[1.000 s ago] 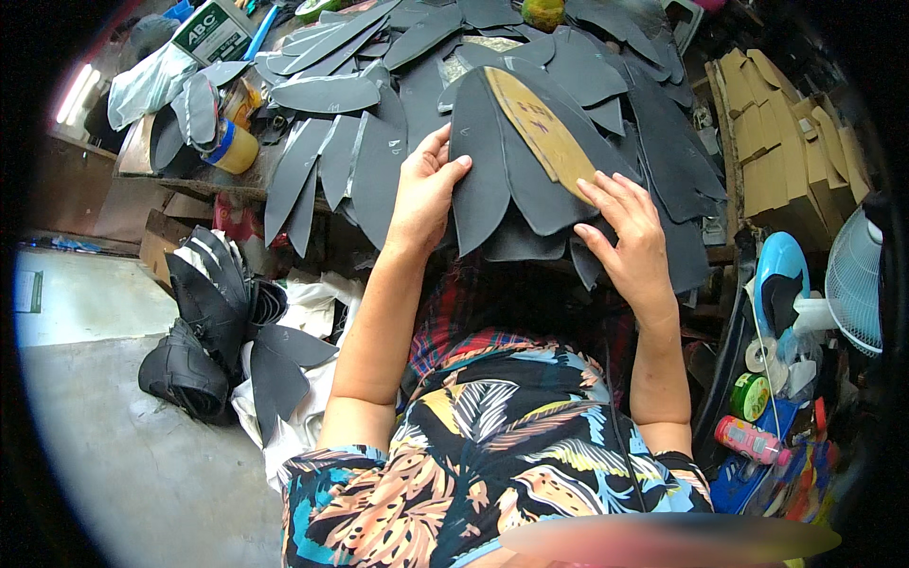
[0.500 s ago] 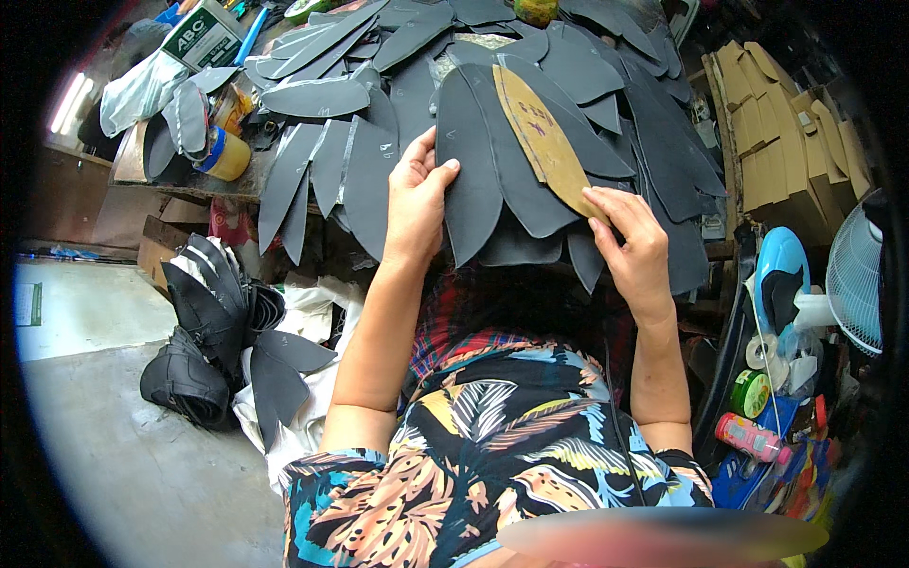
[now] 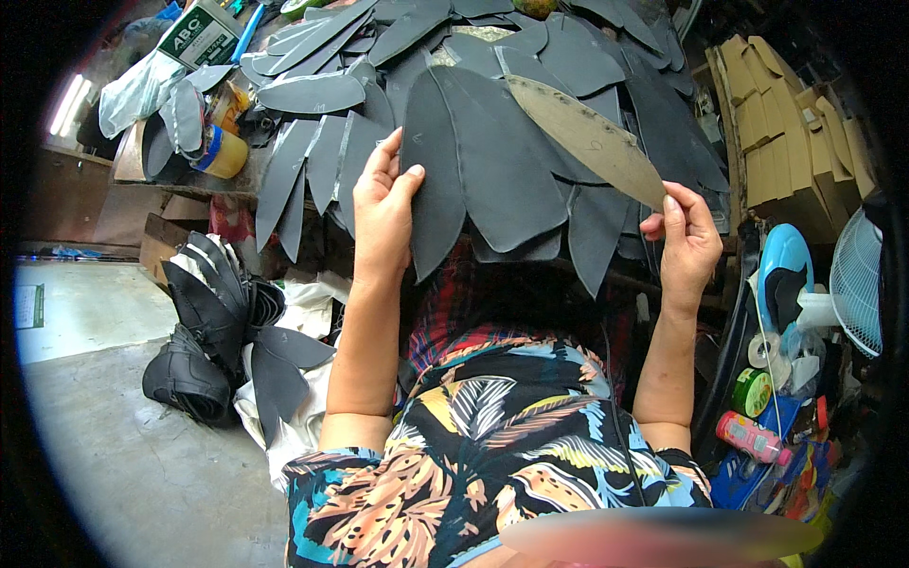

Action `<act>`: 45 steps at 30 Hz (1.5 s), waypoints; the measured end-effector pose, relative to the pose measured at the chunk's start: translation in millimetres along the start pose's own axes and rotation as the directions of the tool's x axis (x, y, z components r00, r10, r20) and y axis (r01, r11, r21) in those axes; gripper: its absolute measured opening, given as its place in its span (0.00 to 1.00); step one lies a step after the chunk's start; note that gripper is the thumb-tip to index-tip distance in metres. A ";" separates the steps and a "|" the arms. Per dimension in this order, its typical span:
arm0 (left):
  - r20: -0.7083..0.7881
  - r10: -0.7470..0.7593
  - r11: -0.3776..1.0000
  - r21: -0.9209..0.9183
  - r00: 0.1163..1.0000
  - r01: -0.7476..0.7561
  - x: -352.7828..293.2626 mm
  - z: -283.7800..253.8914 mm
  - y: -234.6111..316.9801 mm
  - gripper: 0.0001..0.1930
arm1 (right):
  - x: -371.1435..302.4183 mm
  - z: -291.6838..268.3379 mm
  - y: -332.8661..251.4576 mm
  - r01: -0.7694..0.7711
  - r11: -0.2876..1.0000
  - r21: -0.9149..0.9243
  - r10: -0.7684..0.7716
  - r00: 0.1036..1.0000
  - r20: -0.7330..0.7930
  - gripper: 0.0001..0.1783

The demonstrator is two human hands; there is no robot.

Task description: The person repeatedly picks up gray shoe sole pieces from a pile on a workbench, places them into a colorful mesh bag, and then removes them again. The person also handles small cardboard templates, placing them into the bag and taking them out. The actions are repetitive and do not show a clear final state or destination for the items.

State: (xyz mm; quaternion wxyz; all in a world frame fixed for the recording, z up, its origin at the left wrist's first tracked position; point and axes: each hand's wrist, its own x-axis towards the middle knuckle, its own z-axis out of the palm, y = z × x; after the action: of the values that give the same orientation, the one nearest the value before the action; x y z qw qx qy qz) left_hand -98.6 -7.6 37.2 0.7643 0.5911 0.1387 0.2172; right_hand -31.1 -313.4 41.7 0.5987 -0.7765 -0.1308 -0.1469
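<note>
My left hand (image 3: 385,210) pinches the left edge of a black sheet panel (image 3: 502,166), thumb on top. A seam-like line runs down this panel between a narrow left part and a broader right part. In my right hand (image 3: 688,244), a thin leaf-shaped template (image 3: 592,142) is pinched by its lower right tip. Its greyish-brown face shows, and it slants over the panel's right side and the black pieces behind. Many more black leaf-shaped pieces (image 3: 312,93) lie overlapped on the table around and beyond both hands.
A yellow jar with a blue rim (image 3: 222,153) stands at the table's left edge. Bundled black pieces (image 3: 189,374) rest on white cloth to the lower left. At the right are stacked tan cardboard pieces (image 3: 781,142), a fan (image 3: 857,279) and a pink bottle (image 3: 753,435).
The template has been turned over from its marked tan face to a greyish one and moved right with my right hand. My left hand and the black panel have shifted left.
</note>
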 end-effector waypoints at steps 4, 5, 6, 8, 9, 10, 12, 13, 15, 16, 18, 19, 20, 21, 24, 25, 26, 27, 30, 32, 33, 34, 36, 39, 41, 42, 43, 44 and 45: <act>-0.125 0.172 0.985 0.041 0.977 -0.168 -3.7 -12.3 21.4 0.28 | 0.7 -6.4 -0.8 -0.017 0.989 0.146 0.031 0.996 -0.089 0.10; -0.141 0.244 0.970 0.017 0.959 -0.244 -3.8 -19.3 30.8 0.28 | 2.3 -10.4 -1.6 0.000 0.985 0.170 0.020 0.993 -0.119 0.10; -0.210 0.292 0.956 0.074 0.933 -0.282 -4.1 -26.8 40.5 0.27 | 4.0 -14.8 -2.5 -0.004 0.982 0.190 0.032 0.989 -0.147 0.10; -0.289 0.371 0.928 0.093 0.882 -0.360 -3.0 -43.4 61.5 0.26 | 7.9 -22.9 -2.8 0.011 0.969 0.247 0.035 0.982 -0.184 0.11; -0.351 0.402 0.916 0.152 0.846 -0.372 -4.9 -49.8 69.7 0.25 | 9.0 -25.3 -2.1 0.031 0.965 0.262 0.019 0.982 -0.186 0.11; -0.364 0.408 0.912 0.111 0.838 -0.396 -5.8 -55.1 77.2 0.24 | 10.0 -27.9 -1.6 0.043 0.961 0.274 0.013 0.980 -0.199 0.11; -0.384 0.382 0.906 -0.025 0.841 -0.423 -11.6 -60.4 85.9 0.22 | 11.3 -30.3 0.2 0.057 0.953 0.297 0.011 0.975 -0.224 0.12; -0.373 0.374 0.902 -0.067 0.849 -0.426 -14.4 -60.7 87.8 0.22 | 11.4 -30.6 1.0 0.072 0.946 0.317 0.000 0.975 -0.220 0.12; -0.377 0.347 0.891 -0.151 0.859 -0.427 -18.0 -60.7 91.4 0.23 | 11.7 -31.0 1.3 0.089 0.935 0.345 -0.001 0.969 -0.246 0.12; -0.332 0.348 0.896 -0.156 0.877 -0.415 -19.3 -59.5 91.4 0.23 | 12.1 -31.1 0.8 0.092 0.940 0.328 -0.009 0.969 -0.249 0.13; -0.281 0.324 0.907 -0.179 0.903 -0.381 -21.2 -54.7 86.8 0.24 | 13.2 -31.2 -1.5 0.102 0.933 0.346 -0.012 0.968 -0.252 0.12; -0.268 0.302 0.933 -0.114 0.915 -0.341 -19.9 -51.5 82.6 0.24 | 13.8 -31.0 -3.1 0.100 0.932 0.349 -0.007 0.966 -0.258 0.12; -0.242 0.288 0.949 -0.058 0.927 -0.310 -15.6 -46.8 75.7 0.25 | 14.3 -30.1 -4.8 0.118 0.922 0.369 -0.026 0.969 -0.247 0.12; -0.212 0.278 0.958 -0.001 0.937 -0.285 -10.5 -41.1 67.1 0.26 | 14.9 -28.2 -6.1 0.133 0.915 0.381 -0.039 0.969 -0.245 0.12; 0.007 0.124 0.991 0.059 0.992 -0.124 1.3 -16.2 30.8 0.30 | 14.4 -17.8 -8.3 0.136 0.953 0.271 -0.071 0.969 -0.237 0.12; 0.095 0.092 0.983 0.153 0.991 -0.105 4.7 -8.1 19.4 0.31 | 11.5 -12.8 -8.3 0.123 0.977 0.173 -0.087 0.976 -0.201 0.11; 0.128 0.061 0.938 0.332 0.990 -0.100 5.3 -2.8 10.7 0.32 | 12.5 -8.8 -7.5 0.242 0.968 -0.069 -0.248 0.964 -0.095 0.09; 0.135 0.013 0.851 0.519 0.991 -0.082 6.0 1.4 4.1 0.33 | 14.1 -5.3 -6.1 0.346 0.900 -0.266 -0.345 0.937 0.051 0.08; 0.328 0.332 0.436 0.778 0.884 -0.452 12.0 8.4 -2.5 0.34 | 3.7 0.4 -5.4 0.355 0.878 -0.321 -0.288 0.928 0.238 0.09; 0.365 0.388 0.263 0.836 0.846 -0.481 13.1 11.2 0.9 0.31 | 1.4 -0.9 -5.2 0.320 0.893 -0.318 -0.259 0.941 0.218 0.10; 0.389 0.429 0.164 0.854 0.815 -0.494 12.9 12.8 4.1 0.29 | 1.2 -2.2 -5.8 0.298 0.904 -0.308 -0.243 0.948 0.205 0.11; 0.417 0.465 0.064 0.864 0.781 -0.499 12.2 15.6 7.2 0.28 | 1.4 -3.3 -6.6 0.303 0.898 -0.318 -0.248 0.947 0.203 0.12; 0.446 0.423 0.260 0.774 0.788 -0.578 7.9 25.8 11.2 0.25 | 2.4 -4.7 -10.6 0.308 0.908 -0.283 -0.263 0.946 0.189 0.12; 0.499 0.169 0.709 0.537 0.850 -0.456 -7.9 45.3 12.0 0.26 | -0.9 -4.3 -21.8 0.349 0.925 -0.149 -0.329 0.934 0.141 0.15; 0.436 -0.082 0.994 0.103 0.896 0.040 -18.1 64.3 5.6 0.35 | -6.8 -8.8 -32.3 0.417 0.908 -0.049 -0.408 0.903 0.135 0.16; 0.453 -0.144 0.980 -0.057 0.880 0.190 -21.3 69.3 5.4 0.42 | -10.8 -11.0 -37.1 0.472 0.881 -0.036 -0.455 0.865 0.212 0.18; 0.470 -0.147 0.942 -0.202 0.871 0.268 -20.1 73.7 5.6 0.42 | -18.2 -14.5 -42.7 0.479 0.875 -0.075 -0.434 0.842 0.320 0.17; 0.438 -0.119 0.950 -0.211 0.891 0.231 -18.0 76.0 7.3 0.42 | -22.8 -16.7 -45.9 0.485 0.874 -0.035 -0.441 0.822 0.361 0.19; 0.404 -0.100 0.954 -0.220 0.909 0.203 -15.2 78.2 9.4 0.42 | -26.9 -20.7 -48.8 0.469 0.883 -0.024 -0.417 0.806 0.420 0.20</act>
State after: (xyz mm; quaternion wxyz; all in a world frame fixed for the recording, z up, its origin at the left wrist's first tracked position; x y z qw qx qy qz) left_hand -76.7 -79.2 66.2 0.8612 0.5056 0.0008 0.0515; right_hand -75.9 -322.1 79.8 0.4576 -0.7737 -0.4191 -0.1275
